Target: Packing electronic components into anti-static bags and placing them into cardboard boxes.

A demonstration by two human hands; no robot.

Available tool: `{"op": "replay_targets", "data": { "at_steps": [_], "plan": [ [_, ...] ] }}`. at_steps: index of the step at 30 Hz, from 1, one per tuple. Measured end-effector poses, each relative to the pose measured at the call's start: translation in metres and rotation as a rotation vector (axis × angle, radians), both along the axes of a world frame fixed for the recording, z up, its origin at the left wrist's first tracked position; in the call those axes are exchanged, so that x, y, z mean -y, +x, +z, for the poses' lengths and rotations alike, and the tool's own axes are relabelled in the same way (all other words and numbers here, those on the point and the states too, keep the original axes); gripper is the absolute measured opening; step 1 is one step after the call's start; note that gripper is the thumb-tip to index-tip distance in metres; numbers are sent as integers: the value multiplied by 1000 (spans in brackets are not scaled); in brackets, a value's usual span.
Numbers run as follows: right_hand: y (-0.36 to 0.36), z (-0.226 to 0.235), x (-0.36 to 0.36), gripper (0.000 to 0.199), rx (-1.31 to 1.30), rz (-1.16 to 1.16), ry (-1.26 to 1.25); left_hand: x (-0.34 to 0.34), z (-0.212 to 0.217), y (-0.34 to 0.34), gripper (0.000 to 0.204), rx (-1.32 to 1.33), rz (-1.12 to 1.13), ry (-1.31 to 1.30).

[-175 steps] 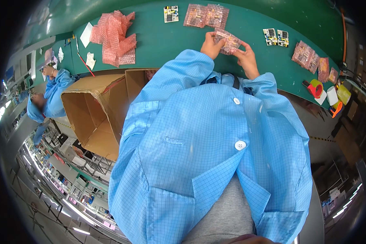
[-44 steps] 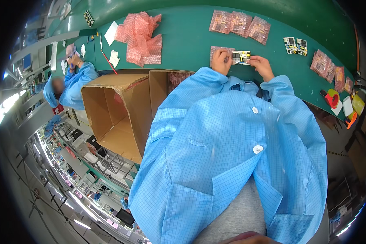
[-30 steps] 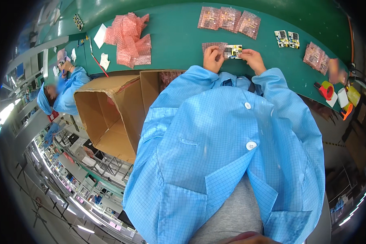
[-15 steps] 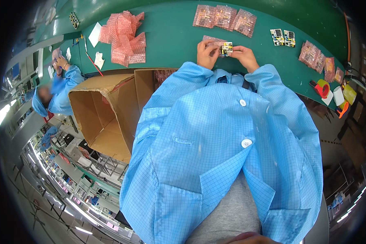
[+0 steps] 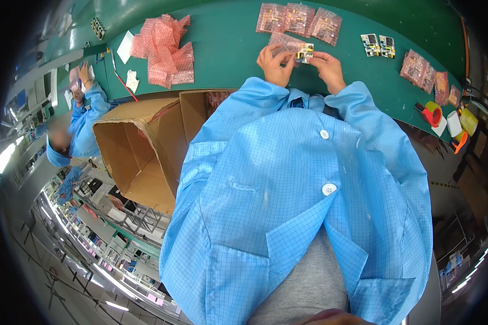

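My left hand (image 5: 275,67) has its fingers closed on a pink bubble-wrap bag (image 5: 283,41) above the green table (image 5: 228,49). At the bag's right end sits a small circuit board (image 5: 304,52) with yellow, black and white parts. My right hand (image 5: 329,70) pinches this board by its right edge. The board's left side meets the bag; how far it is inside I cannot tell. Just beyond my hands lie several circuit boards wrapped in pink bubble bags (image 5: 299,20). Two bare circuit boards (image 5: 378,46) lie side by side to the right.
A heap of pink bubble-wrap bags (image 5: 161,51) lies left, beside white paper (image 5: 126,47) and a red-tipped rod (image 5: 126,85). More bagged boards (image 5: 417,70) and tape rolls (image 5: 432,115) sit right. Open cardboard boxes (image 5: 141,157) stand against the table's near edge. A co-worker (image 5: 84,127) works far left.
The bag has risen and spreads out more beyond my left hand. The board has shifted slightly right and away from me. The co-worker's arms have moved.
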State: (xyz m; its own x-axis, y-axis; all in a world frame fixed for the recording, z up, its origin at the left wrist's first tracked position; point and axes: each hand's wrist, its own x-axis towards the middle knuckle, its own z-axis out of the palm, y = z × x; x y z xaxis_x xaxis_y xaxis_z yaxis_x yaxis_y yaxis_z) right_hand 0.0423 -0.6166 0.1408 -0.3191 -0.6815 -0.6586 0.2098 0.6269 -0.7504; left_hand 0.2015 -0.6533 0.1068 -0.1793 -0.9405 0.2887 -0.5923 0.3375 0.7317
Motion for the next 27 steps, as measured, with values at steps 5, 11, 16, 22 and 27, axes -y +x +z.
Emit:
{"op": "replay_targets", "data": {
  "at_steps": [5, 11, 16, 22, 27],
  "plan": [
    [2, 5, 5, 36, 34, -52, 38, 3, 4, -4, 11, -20, -10, 1],
    [1, -5, 8, 36, 53, -14, 5, 13, -15, 0, 18, -440, -73, 432],
    [-6, -22, 2, 34, 35, -14, 32, 12, -10, -4, 18, -267, -141, 305],
    [1, -9, 5, 33, 18, -11, 4, 13, -19, 4, 9, -36, -147, 188],
    [-1, -19, 1, 35, 0, -19, -58, 9, -2, -6, 10, -19, -31, 162]
  ]
}}
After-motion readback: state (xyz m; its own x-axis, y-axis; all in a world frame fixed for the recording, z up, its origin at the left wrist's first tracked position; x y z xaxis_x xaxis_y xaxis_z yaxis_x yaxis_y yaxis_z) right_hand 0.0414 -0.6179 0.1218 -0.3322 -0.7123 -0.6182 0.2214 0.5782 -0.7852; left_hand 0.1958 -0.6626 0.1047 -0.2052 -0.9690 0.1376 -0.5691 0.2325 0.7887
